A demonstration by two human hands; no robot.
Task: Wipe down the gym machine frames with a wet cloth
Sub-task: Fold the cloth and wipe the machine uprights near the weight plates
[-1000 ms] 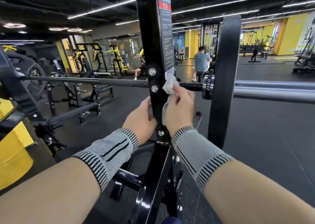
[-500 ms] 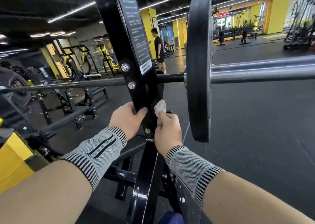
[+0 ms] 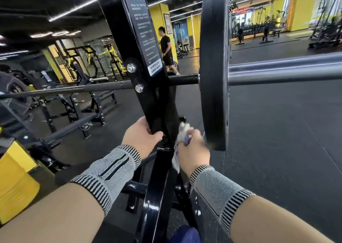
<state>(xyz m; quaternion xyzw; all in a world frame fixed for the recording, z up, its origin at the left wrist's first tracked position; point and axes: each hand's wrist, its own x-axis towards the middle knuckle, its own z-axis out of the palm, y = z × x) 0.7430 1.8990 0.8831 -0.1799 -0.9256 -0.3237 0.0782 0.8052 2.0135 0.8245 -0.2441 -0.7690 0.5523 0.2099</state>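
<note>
Right hand (image 3: 194, 148), gripping cloth (image 3: 182, 130), is wiping lower down upright (image 3: 155, 104) than before; left hand (image 3: 141, 138) is clasping its left edge; lower frame remaining.

Glossy black painted metal upright (image 3: 148, 98) under my left hand (image 3: 140, 139), with bright steel bolts (image 3: 131, 68). My right hand (image 3: 192, 148) grips a crumpled white cloth (image 3: 180, 131). Matt black weight plate (image 3: 214, 67), scuffed at its rim; smooth satin-grey steel bar (image 3: 285, 69); ribbed grey knit wrist sleeves (image 3: 111, 170).
</note>
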